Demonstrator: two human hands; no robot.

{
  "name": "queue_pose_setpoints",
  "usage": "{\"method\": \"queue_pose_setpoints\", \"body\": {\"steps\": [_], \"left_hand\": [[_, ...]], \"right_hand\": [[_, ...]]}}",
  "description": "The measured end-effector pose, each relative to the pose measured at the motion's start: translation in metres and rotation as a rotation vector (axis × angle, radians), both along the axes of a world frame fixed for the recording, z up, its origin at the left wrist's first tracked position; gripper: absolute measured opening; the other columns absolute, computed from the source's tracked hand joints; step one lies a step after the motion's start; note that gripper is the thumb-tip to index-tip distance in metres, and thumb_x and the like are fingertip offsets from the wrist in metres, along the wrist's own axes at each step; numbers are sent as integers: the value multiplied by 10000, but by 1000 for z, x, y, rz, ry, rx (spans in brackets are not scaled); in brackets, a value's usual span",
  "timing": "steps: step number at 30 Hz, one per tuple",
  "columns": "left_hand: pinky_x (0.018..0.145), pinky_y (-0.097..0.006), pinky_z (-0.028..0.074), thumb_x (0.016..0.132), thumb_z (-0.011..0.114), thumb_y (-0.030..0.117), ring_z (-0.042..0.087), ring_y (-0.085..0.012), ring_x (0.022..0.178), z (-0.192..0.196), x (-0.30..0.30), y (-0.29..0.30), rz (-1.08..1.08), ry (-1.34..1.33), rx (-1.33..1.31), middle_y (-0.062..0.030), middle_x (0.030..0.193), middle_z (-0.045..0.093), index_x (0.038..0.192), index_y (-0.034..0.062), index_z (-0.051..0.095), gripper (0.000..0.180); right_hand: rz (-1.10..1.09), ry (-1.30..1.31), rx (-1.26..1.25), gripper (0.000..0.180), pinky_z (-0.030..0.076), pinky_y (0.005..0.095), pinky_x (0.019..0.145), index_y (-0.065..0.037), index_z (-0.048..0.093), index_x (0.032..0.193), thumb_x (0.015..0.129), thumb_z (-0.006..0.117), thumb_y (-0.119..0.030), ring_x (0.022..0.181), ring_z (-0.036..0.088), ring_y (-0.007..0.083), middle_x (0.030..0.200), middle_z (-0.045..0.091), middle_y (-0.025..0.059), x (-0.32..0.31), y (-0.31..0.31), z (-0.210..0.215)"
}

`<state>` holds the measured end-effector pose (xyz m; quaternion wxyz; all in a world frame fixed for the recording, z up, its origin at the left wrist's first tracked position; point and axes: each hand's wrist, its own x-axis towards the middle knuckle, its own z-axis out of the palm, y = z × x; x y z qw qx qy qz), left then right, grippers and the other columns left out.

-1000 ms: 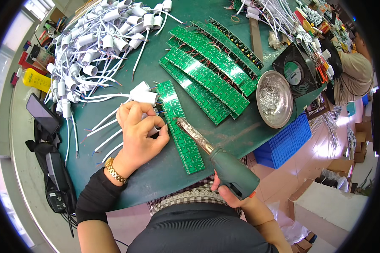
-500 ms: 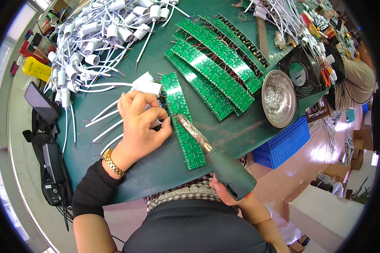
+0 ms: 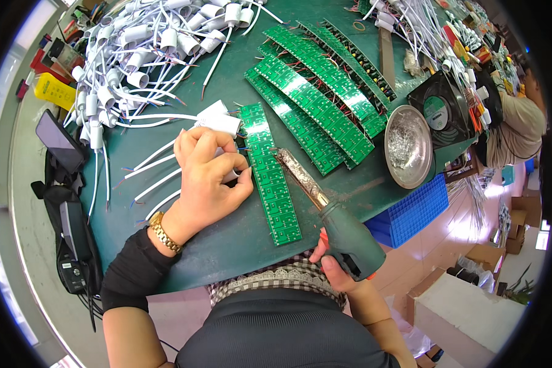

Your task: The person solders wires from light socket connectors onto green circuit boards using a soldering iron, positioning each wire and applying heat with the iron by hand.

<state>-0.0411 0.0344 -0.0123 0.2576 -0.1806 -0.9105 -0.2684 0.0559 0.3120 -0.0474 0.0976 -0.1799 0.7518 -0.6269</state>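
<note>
A long green circuit board [image 3: 276,202] lies on the table in front of me. Beside its left edge, my left hand [image 3: 208,175] is closed, thumb and fingers curled together; what they pinch is hidden. White lamp sockets [image 3: 221,124] with white cables lie at and under that hand, and thin wire ends reach the board's edge. In my right hand [image 3: 337,270] is a soldering gun [image 3: 356,239] with a dark green body and a thick, stained metal tip. That tip hangs at the board's right edge, a short way from my left fingertips.
Several green boards [image 3: 322,110] are stacked beyond. A metal bowl [image 3: 406,147] with silvery solder bits stands right, by a black fan [image 3: 438,110]. White sockets [image 3: 138,55] pile up far left. A blue crate [image 3: 414,208] sits beyond the table edge. Another person [image 3: 515,122] is far right.
The soldering gun has moved right, its tip shifting from over the board near my left fingertips to the board's right edge. My left hand stays closed in nearly the same place.
</note>
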Motion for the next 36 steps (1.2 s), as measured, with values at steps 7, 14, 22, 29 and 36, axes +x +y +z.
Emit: {"method": "queue_pose_setpoints", "body": {"steps": [7,14,22,29,36], "left_hand": [[951,-542,298,585,744,67,482,-278,970,0,0,-1,3,-10,0,-12,896,525,658,132,615,162],[848,-398,357,598,745,40,475,-267,941,2,-2,-2,-31,-4,-28,-49,909,518,699,90,643,153],[797,-353,374,637,747,45,501,-227,863,0,-4,-4,21,-153,208,-42,886,514,708,82,655,122],[761,-367,375,637,740,30,518,-225,825,2,-4,4,71,-120,174,-42,892,517,703,68,638,127],[788,-351,378,644,750,16,513,-227,868,4,-5,1,65,-89,-22,-50,952,503,759,79,652,164]], "right_hand": [[-2,-117,-204,513,535,350,686,-18,470,1299,886,655,-260,731,621,203,855,597,106,-4,-5,4],[-41,-218,-254,522,539,357,698,-17,471,1296,887,669,-273,757,627,211,883,585,103,0,-3,5],[33,-104,-197,519,509,333,646,-20,486,1304,889,668,-272,701,623,197,856,607,126,-9,-1,12],[71,-5,-144,499,495,319,632,-24,501,1317,889,654,-230,671,613,193,836,614,127,-7,-2,9],[82,172,75,409,507,327,653,-2,514,1212,862,637,-174,700,615,193,852,606,116,-10,-5,12]]}}
